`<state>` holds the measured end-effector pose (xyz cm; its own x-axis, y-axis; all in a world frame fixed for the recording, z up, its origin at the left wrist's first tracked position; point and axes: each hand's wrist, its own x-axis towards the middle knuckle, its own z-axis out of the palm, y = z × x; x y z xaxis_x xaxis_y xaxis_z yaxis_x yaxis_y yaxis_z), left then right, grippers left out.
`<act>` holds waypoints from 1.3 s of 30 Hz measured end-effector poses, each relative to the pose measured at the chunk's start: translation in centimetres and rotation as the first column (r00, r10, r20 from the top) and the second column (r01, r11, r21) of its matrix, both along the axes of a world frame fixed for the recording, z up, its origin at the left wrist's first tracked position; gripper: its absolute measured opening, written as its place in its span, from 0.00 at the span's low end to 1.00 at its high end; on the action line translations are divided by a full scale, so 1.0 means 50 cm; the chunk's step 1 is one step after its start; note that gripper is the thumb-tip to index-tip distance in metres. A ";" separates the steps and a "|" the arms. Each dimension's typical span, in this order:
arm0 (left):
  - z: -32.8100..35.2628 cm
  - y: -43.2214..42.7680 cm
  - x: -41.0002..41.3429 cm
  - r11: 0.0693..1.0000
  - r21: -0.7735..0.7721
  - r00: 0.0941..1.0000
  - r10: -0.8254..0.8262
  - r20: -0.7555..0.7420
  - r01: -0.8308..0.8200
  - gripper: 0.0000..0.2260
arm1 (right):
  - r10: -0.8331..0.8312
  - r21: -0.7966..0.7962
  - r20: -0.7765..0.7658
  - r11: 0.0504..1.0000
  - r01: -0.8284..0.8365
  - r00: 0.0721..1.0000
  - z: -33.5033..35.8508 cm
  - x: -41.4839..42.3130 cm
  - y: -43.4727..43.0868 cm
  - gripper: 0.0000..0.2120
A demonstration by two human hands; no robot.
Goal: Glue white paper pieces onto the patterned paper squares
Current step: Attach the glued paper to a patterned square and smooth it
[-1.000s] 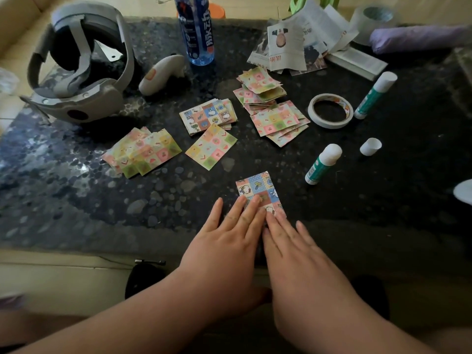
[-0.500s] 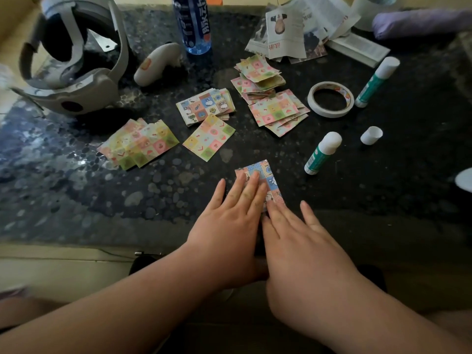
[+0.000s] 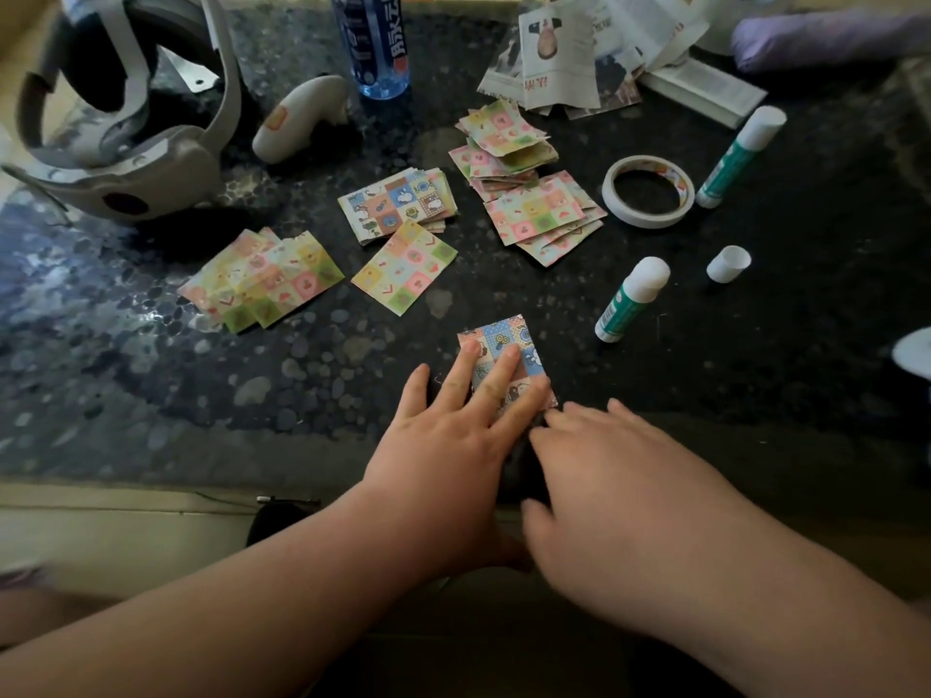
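Pressing flat on a blue patterned square (image 3: 504, 335) with the straight fingers of the left hand (image 3: 453, 440), palm down, gripping nothing. Set beside it, the right hand (image 3: 619, 476), likewise open, fingers loosely stretched and blurred, tips touching the square's near right corner. Lying on the dark speckled desk (image 3: 151, 395), well nearer the person than the tape roll (image 3: 648, 191) and to its left. Between tape roll and square, a white-topped glue stick (image 3: 632, 299) lying tilted. Nearer than the roll and slightly right, a loose white cap (image 3: 728, 264). Just right of the roll, a second glue stick (image 3: 740, 156). Just left of the roll, a fanned pink-and-green stack (image 3: 544, 214) of patterned squares. Further left of the roll, a blue stack (image 3: 398, 201), a single pastel square (image 3: 405, 267) and a pastel fan (image 3: 262, 279).
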<state>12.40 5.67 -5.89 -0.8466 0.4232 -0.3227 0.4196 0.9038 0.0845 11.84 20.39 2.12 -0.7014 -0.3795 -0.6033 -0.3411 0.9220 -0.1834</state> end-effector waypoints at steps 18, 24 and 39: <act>-0.003 -0.008 -0.012 0.988 0.154 0.997 0.023 -0.068 -0.012 0.54 | -0.088 -0.128 -0.083 0.989 0.077 0.993 -0.047 -0.004 0.014 0.46; 0.007 -0.022 -0.029 0.998 0.064 0.999 -0.025 -0.031 0.027 0.56 | -0.071 -0.208 -0.067 0.977 0.056 0.995 -0.063 -0.006 -0.015 0.51; -0.010 -0.032 0.002 0.998 0.045 0.998 -0.042 -0.050 0.044 0.60 | -0.057 0.112 -0.097 0.991 0.067 0.994 -0.055 -0.010 -0.010 0.49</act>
